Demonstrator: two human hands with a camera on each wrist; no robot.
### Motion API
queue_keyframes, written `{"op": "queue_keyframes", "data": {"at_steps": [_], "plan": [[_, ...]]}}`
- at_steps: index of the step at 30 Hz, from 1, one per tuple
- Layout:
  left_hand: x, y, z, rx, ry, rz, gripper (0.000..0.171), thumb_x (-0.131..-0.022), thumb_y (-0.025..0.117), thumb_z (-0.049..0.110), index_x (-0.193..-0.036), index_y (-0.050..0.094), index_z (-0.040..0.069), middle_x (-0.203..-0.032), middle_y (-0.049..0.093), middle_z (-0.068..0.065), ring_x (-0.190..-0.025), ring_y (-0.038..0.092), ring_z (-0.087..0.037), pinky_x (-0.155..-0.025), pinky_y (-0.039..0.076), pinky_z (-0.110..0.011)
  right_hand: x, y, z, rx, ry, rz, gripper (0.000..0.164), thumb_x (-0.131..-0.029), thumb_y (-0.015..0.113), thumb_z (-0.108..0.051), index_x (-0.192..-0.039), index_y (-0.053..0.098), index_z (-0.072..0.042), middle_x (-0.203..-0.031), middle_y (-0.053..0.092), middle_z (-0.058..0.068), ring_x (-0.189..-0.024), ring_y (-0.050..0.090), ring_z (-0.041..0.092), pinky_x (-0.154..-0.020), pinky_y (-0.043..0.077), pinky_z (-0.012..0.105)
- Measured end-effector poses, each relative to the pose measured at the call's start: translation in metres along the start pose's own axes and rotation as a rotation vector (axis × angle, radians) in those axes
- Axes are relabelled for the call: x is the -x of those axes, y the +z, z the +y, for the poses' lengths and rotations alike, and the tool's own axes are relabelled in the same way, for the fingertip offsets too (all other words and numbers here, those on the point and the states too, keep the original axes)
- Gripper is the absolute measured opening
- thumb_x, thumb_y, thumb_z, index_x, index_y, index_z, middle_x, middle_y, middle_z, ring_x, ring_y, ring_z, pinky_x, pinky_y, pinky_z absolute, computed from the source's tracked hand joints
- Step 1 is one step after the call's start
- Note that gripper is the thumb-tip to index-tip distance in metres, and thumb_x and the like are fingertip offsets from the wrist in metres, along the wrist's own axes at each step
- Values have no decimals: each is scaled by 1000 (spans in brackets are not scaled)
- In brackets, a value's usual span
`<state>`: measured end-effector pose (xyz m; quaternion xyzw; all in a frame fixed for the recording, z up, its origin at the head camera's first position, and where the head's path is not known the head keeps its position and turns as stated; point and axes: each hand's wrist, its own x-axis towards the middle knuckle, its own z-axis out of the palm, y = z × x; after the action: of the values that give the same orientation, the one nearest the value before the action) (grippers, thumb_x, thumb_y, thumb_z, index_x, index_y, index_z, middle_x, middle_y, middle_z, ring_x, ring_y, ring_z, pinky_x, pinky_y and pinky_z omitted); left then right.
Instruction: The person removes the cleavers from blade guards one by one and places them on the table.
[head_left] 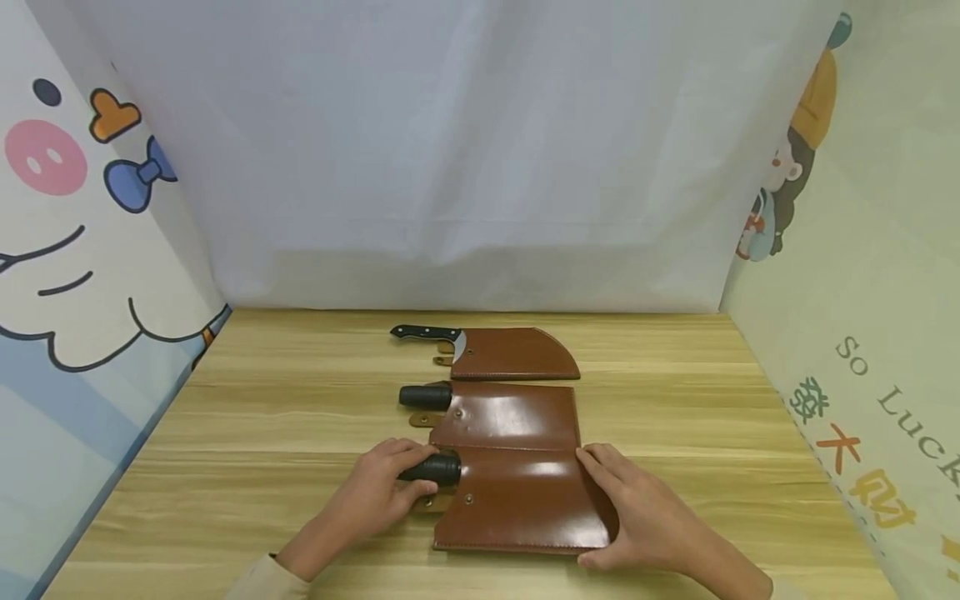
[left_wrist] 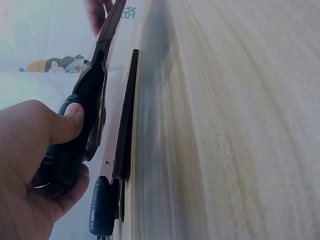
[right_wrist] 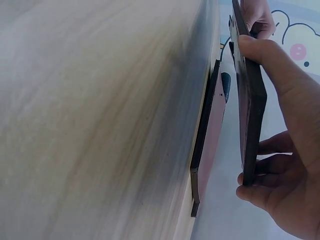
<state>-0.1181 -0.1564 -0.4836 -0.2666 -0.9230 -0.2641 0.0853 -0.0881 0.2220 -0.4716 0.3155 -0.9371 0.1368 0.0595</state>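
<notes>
The nearest sheathed cleaver [head_left: 525,504] has a black handle and a wide brown leather sheath. My left hand [head_left: 378,483] grips its handle [left_wrist: 60,165], with the thumb on one side and fingers curled behind. At the sheath's other end, my right hand [head_left: 645,512] holds the edge between thumb and fingers. Both wrist views show this cleaver raised off the tabletop. Just beyond it lies a second sheathed cleaver [head_left: 517,412], its black handle pointing left. The blades of both are hidden in leather.
A third sheathed cleaver [head_left: 513,354] lies farthest back, with a riveted black handle and a strip of metal blade showing. Snap straps [head_left: 425,420] stick out near the handles. The wooden tabletop [head_left: 300,375] ends at a white backdrop [head_left: 465,167], with printed panels on both sides.
</notes>
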Motion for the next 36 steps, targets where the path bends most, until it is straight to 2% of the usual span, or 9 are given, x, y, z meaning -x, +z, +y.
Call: {"op": "queue_keyframes", "data": {"at_steps": [12,28,36], "plan": [[-1,-2,1,-11,23,12,44,-83,85,28,-121,75,9,-114,75,-2,-102,69,-19,-85,59,-39,1,-2,-1,-13,7,-4,119,-62,89,-65,-150,46,4,-149,50,20,-131,56,36,-98,54,53],[1,-5,-2,25,25,16,43,-84,85,26,-122,75,9,-116,75,-2,-102,69,-17,-85,59,-39,4,-5,1,-9,1,4,119,-62,89,-65,-148,47,6,-148,50,21,-129,57,37,-99,54,52],[5,-7,-8,27,32,51,44,-81,88,25,-119,76,9,-113,76,-2,-103,71,-20,-88,59,-41,6,-10,1,-11,5,4,118,-63,89,-65,-147,48,6,-148,50,22,-129,57,39,-98,54,53]]}}
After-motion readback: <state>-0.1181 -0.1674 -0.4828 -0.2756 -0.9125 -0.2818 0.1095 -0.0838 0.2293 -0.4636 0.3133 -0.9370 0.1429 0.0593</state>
